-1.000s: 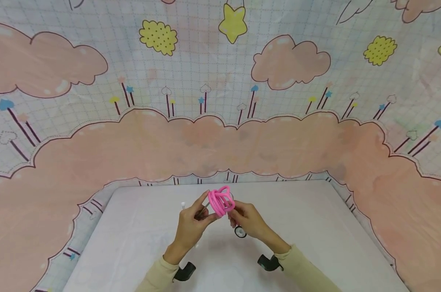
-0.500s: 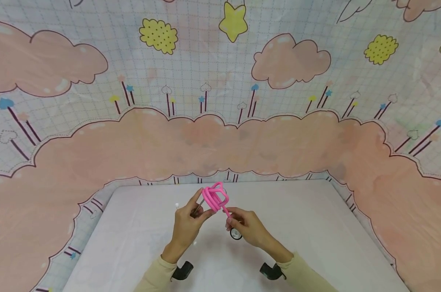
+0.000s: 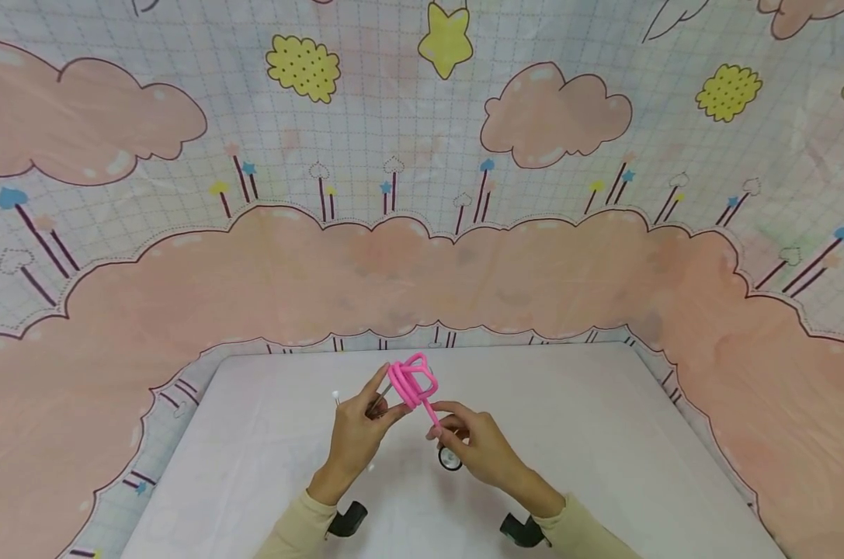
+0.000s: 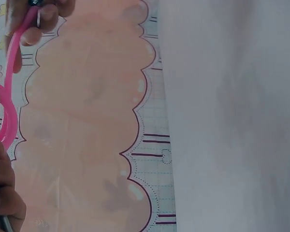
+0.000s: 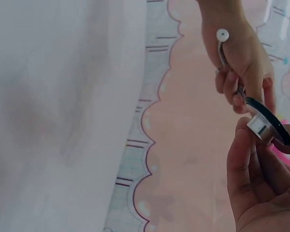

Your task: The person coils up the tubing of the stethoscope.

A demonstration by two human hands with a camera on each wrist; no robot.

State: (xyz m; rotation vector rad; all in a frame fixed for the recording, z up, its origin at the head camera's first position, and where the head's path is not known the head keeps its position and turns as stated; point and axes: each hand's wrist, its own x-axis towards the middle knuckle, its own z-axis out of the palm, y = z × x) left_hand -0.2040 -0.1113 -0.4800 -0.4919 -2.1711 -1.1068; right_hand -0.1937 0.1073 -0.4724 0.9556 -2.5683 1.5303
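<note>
A stethoscope with pink tubing (image 3: 411,386) wound into a loose coil is held above the table. My left hand (image 3: 354,439) grips the coil and the metal ear tubes, thumb below and fingers above. A white eartip (image 3: 335,395) sticks out past that hand, and the right wrist view shows an eartip (image 5: 223,35) too. My right hand (image 3: 487,442) pinches the tubing's end near the round, black-rimmed chestpiece (image 3: 450,458). Between both hands a short straight stretch of tubing (image 4: 12,53) shows in the left wrist view. Fingers hide part of the ear tubes.
Below the hands lies a white tabletop (image 3: 254,466). A cloth backdrop (image 3: 422,287) with printed clouds and stars rises behind its far edge. Black wrist-worn devices (image 3: 348,519) sit by both sleeves.
My right hand has moved down and slightly right with the chestpiece, drawing a straight length of tubing out from the coil. My left hand and the coil have shifted a little left.
</note>
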